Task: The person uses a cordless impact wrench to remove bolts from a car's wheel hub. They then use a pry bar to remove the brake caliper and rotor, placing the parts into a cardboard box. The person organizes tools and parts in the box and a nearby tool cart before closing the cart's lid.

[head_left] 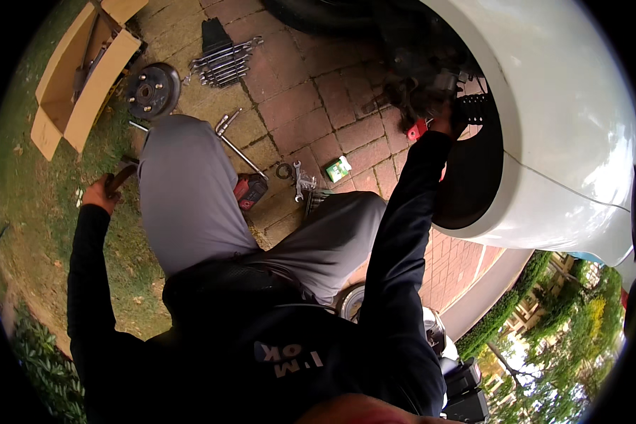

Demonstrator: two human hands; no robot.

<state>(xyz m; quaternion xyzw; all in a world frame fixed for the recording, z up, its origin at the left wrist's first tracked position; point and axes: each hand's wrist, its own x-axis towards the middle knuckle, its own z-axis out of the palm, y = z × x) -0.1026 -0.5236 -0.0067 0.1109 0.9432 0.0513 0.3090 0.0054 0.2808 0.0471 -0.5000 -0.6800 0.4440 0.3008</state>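
Note:
On the left, my left hand [100, 196] is closed around a brown, slightly curved piece [122, 179], held out over the grass beside my left knee. What kind of piece it is, I cannot make out. My right arm reaches into the open wheel well of a white car [565, 106]. There my right hand [442, 121] is at the dark suspension parts [420, 92], close to a black coil spring [472, 109] and a red part [417, 130]. Shadow and the car parts hide its fingers.
A brake drum [153, 92] with studs lies near an open cardboard box [85, 106] of parts. Around it on the paving are a row of wrenches [226, 63], a long ratchet bar [242, 153], a red-and-black power tool [250, 191], loose wrenches [303, 181] and a green-and-white box [338, 169].

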